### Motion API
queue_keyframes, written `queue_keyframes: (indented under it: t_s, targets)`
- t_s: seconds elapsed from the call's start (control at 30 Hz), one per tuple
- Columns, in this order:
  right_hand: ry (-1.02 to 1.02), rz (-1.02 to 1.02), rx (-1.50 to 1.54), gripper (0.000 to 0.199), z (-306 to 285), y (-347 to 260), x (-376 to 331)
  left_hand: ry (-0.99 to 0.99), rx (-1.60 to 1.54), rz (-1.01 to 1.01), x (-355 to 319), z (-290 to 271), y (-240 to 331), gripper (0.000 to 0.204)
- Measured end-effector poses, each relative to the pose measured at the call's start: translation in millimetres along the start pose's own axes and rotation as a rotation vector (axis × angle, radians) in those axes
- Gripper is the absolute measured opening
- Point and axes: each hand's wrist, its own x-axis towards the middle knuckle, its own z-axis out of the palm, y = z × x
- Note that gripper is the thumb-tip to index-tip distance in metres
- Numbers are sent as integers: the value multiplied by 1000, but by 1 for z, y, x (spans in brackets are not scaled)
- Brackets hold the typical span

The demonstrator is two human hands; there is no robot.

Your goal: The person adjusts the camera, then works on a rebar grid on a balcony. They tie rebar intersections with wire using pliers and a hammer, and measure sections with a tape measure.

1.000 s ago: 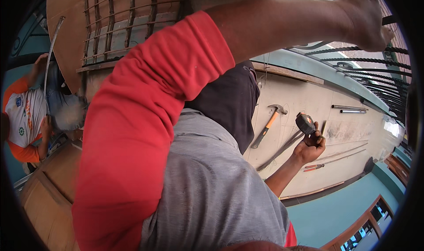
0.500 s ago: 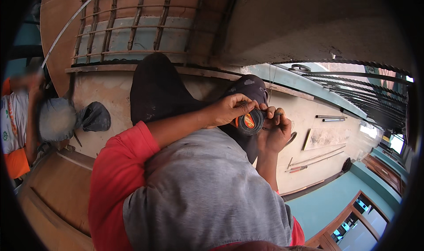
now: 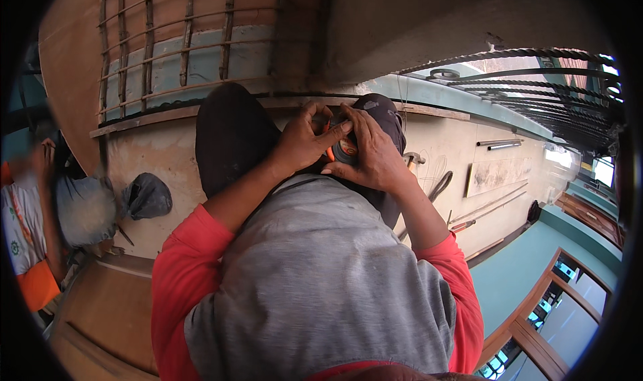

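A black-and-orange tape measure [image 3: 345, 150] is held between my two hands, in front of my lap and between my knees. My left hand [image 3: 300, 140] is curled against its left side, thumb reaching across the top. From the right, my right hand [image 3: 376, 152] wraps round the case, fingers over its far side and thumb at its near side. The fingers hide much of the case, and I cannot make out any blade. Below my right hand, on the pale floor, lie a hammer [image 3: 416, 158] and a dark curved tool [image 3: 440, 185].
A tied bar lattice [image 3: 187, 46] stands beyond my knees, behind a wooden strip [image 3: 154, 123]. Twisted iron bars [image 3: 549, 89] run along the far right. On the floor lie metal tubes [image 3: 499, 144], a board [image 3: 497, 176] and a dark bag [image 3: 147, 197]. Another person [image 3: 25, 227] is at left.
My hands have closed in round the tape measure and moved left and slightly farther away. My right palm has turned over onto it. The pale strip at the upper left has left the view.
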Motion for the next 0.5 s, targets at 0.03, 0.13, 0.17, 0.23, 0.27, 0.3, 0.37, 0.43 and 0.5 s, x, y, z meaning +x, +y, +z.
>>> queue_keyframes:
  t_s: [0.03,0.13,0.17,0.23,0.27,0.3,0.37,0.43,0.5]
  targets:
    - [-39,-11,18,97,0,0,1,-3,-58,-46,-3,-4,-4,45]
    - [-99,-69,28,82,-1,5,1,-108,-209,-238,-17,-11,17,45]
    - [-72,-67,108,80,1,9,-1,-134,-274,-305,-20,-14,21,44]
    - [-17,-65,265,76,5,20,-4,-185,-287,-279,-21,-19,15,42]
    - [24,-72,342,76,9,25,-5,-192,-269,-274,-22,-18,16,42]
    - [4,-61,341,76,8,27,-9,-199,-252,-268,-22,-16,18,43]
    - [-46,-60,341,76,1,24,-9,-215,-214,-285,-22,-16,13,48]
    - [-68,-76,315,75,3,27,-12,-219,-139,-313,-21,-15,16,51]
    - [-119,-60,265,73,-5,28,-16,-206,-31,-355,-21,-13,25,51]
